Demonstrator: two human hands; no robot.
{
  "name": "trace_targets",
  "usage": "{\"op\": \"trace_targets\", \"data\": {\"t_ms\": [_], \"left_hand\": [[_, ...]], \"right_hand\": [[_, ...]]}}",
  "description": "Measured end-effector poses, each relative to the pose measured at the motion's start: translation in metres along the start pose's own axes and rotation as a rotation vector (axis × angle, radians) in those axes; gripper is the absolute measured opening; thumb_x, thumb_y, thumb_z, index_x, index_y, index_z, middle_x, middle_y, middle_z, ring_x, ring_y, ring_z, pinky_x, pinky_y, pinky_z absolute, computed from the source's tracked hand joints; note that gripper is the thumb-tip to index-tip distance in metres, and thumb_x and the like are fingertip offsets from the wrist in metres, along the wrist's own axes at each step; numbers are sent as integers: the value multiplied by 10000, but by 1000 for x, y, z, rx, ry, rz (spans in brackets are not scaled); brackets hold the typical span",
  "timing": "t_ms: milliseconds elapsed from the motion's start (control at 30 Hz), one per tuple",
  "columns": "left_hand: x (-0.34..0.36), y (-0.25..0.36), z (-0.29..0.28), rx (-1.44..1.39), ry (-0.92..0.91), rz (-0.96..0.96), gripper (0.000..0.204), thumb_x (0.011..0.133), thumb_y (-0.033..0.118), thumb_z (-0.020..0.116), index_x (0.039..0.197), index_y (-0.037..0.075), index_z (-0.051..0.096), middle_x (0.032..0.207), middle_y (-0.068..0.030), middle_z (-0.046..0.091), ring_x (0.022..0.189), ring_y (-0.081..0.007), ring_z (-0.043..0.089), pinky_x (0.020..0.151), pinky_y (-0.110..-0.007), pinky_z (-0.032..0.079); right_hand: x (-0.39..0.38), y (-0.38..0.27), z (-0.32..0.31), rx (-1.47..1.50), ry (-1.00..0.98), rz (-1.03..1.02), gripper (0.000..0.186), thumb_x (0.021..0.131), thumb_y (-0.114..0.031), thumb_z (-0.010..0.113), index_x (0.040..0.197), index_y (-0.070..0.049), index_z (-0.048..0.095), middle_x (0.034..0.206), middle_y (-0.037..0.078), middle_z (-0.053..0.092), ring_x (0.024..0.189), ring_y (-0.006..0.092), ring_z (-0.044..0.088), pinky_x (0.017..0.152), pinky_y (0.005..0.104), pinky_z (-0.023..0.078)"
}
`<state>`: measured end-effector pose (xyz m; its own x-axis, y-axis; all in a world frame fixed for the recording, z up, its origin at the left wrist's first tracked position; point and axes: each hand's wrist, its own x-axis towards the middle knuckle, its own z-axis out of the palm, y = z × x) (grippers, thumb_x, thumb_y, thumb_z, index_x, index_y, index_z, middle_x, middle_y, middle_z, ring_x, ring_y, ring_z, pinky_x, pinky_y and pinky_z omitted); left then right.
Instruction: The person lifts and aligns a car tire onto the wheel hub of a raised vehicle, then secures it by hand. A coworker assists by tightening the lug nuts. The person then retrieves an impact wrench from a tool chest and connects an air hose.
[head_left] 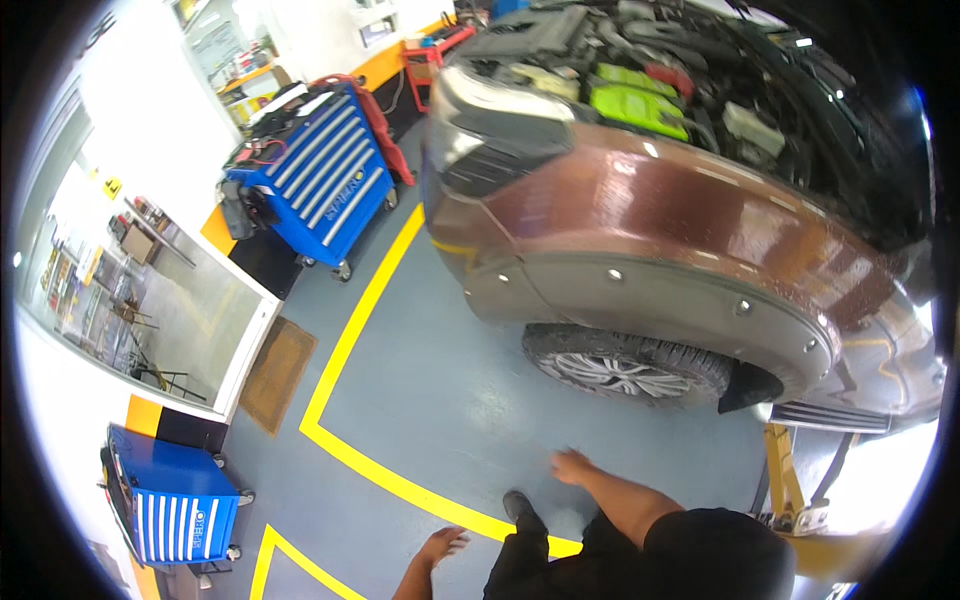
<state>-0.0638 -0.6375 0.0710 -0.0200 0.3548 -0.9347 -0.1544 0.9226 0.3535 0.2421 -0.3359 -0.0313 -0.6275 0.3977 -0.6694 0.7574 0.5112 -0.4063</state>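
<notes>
Brown car (680,230) occupies frame from twelve to three o'clock, bonnet raised, engine bay exposed; front wheel (625,372) sits on grey floor (450,380) at four o'clock of centre; large blue tool cabinet (325,175) stands at ten o'clock; smaller blue cabinet (170,510) at eight o'clock; yellow floor line (370,290) runs between; right hand (572,466) at six o'clock, empty, fingers loosely spread, nearest the wheel yet apart from it; left hand (442,546) lower, open, holding nothing.
</notes>
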Motion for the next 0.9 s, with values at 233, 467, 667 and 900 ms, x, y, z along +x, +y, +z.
{"op": "trace_targets", "data": {"t_ms": [233,467,667,900], "left_hand": [[-77,-92,-204,-641,655,-82,442,938,422,471,1278,149,549,1129,-67,666,968,-243,614,807,-423,461],[-59,218,-277,-493,423,410,453,947,424,516,1277,117,556,1129,-58,650,981,-197,604,843,-367,464],[-34,396,-361,52,147,483,467,946,423,561,1304,123,561,1145,-57,671,1037,-192,615,882,-356,466],[-15,265,-554,-693,724,110,402,936,417,525,1216,134,582,1069,-35,665,960,-189,600,807,-340,474]], "right_hand": [[-131,117,18,304,-390,597,472,866,-295,641,1288,-86,612,1221,135,663,1025,271,654,867,488,519],[-6,-16,-145,4,-166,457,297,854,-129,549,1096,-57,703,1105,166,689,1039,324,666,830,431,545],[182,-96,-159,529,-259,346,278,934,-258,565,1123,-88,676,999,122,680,823,281,663,671,486,548],[301,-215,-292,737,-28,37,253,904,-289,623,1045,-81,647,877,67,653,710,190,617,604,332,506]]}}
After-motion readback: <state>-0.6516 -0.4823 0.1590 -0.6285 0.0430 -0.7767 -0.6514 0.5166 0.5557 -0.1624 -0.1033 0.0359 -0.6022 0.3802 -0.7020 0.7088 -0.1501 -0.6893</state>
